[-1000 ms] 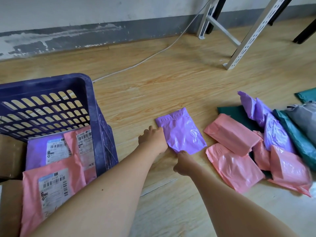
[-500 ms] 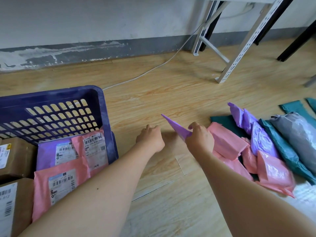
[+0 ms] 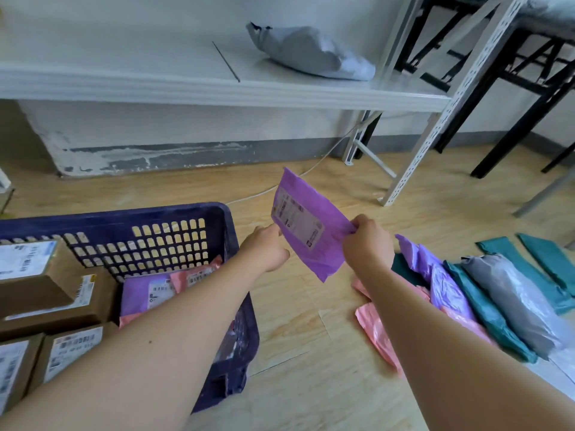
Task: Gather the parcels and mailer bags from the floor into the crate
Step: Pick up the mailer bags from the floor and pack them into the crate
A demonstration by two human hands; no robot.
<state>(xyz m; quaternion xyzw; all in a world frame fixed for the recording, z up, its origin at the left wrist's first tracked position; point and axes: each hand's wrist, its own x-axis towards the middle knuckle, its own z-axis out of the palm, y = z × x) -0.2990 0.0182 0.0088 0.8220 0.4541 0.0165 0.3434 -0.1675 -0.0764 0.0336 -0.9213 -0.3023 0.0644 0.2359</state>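
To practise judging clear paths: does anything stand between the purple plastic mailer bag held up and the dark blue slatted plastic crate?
Nothing visible does. The purple plastic mailer bag, pinched by the right hand, hangs in the air right of the dark blue slatted plastic crate; only the left hand lies between, at the bag's edge.

Purple mailer (image 3: 306, 231) up off the floor (image 3: 311, 353); label (image 3: 295, 223) now visible

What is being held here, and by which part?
A purple mailer bag, up in the air. The right hand pinches its right edge; the left hand meets its left edge, though whether it grips there cannot be told.
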